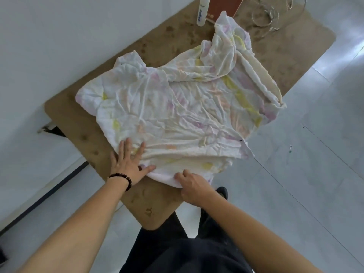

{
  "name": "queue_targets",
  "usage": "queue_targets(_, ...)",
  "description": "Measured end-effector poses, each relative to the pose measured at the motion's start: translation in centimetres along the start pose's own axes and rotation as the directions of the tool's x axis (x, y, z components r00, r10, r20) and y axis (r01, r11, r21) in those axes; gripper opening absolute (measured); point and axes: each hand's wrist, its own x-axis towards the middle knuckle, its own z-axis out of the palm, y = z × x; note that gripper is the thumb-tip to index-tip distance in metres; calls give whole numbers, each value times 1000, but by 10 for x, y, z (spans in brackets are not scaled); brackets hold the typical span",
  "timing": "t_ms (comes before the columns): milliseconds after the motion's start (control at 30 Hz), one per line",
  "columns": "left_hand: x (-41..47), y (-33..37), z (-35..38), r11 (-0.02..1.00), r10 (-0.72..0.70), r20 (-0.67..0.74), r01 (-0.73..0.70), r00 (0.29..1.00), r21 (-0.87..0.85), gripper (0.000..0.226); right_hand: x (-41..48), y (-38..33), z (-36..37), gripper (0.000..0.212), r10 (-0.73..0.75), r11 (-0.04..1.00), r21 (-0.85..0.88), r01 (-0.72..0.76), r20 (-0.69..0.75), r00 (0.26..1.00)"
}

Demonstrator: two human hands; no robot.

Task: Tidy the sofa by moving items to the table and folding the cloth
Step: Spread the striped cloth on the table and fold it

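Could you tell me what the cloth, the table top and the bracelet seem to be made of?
The cloth looks like thin, soft cotton-like fabric, white with faded pink and yellow: it creases finely. The table top looks like brown pressed board, matt and mottled, though a covering is possible. The bracelet seems dark round beads, perhaps wood or stone.

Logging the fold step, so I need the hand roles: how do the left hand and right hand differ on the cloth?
The left hand lies flat with fingers spread on the cloth; the right hand has fingers curled, its grip on the folded near edge. The left wrist wears a dark bead bracelet; the right wrist is bare. Both touch the cloth's near edge on the table.
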Motion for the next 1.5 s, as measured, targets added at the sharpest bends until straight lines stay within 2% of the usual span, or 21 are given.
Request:
queue_targets(100,-11,-20,-8,995,-95,92,96,991,-8,104,9,-13,15,49,-121,990,85,110,128,984)
queue_targets(167,-20,-21,-8,986,-159,142,164,977,-19,106,9,-10,13,56,-235,969,131,210,223,946)
queue_targets(267,-30,-1,-6,957,-265,149,279,953,-84,103,2,19,-8,59,-295,949,199,244,287,911)
queue_targets(333,-34,22,-7,926,-344,132,359,929,-115,103,-4,54,-34,57,-290,947,206,246,219,932)
queue_targets(433,-36,69,-15,891,-402,74,409,912,-195,104,-10,122,-89,54,-226,969,119,218,62,972)
queue_targets(567,-27,144,-38,878,-403,-29,378,915,-293,94,-8,193,-163,51,-119,992,32,124,-128,985)
queue_targets(733,7,194,-81,886,-371,-181,288,911,-364,90,26,212,-226,50,-131,991,-46,124,-203,970)
queue_targets(867,55,198,-117,805,-458,-326,230,827,-547,75,77,195,-256,47,-213,974,-129,188,-225,951)
queue_targets(1000,120,180,-159,749,-554,-474,162,685,-642,54,132,174,-277,44,-293,947,-201,253,-204,934)
queue_targets(1067,157,166,-180,715,-618,-492,178,613,-676,49,161,163,-284,42,-338,928,-235,289,-210,917)
queue_targets(1167,202,144,-204,639,-719,-430,277,547,-717,51,198,144,-292,40,-460,873,-319,370,-282,842)
queue_targets(1233,226,131,-209,593,-746,-312,375,588,-712,54,217,135,-297,44,-506,843,-367,394,-288,813)
queue_targets(1267,235,125,-208,570,-752,-241,422,613,-705,52,226,131,-299,48,-500,844,-362,396,-267,824)
queue_targets(1333,247,116,-201,534,-768,-184,456,613,-711,36,242,129,-304,49,-459,857,-347,381,-181,870)
queue_targets(1400,250,112,-197,488,-797,-208,403,567,-774,27,258,127,-312,36,-455,843,-375,387,-111,884)
queue_targets(1433,248,112,-199,431,-822,-211,335,529,-838,25,267,124,-319,30,-456,840,-379,389,-102,884)
queue_targets(1500,236,114,-209,207,-902,-150,101,404,-973,21,283,115,-339,27,-418,860,-356,366,-80,905)
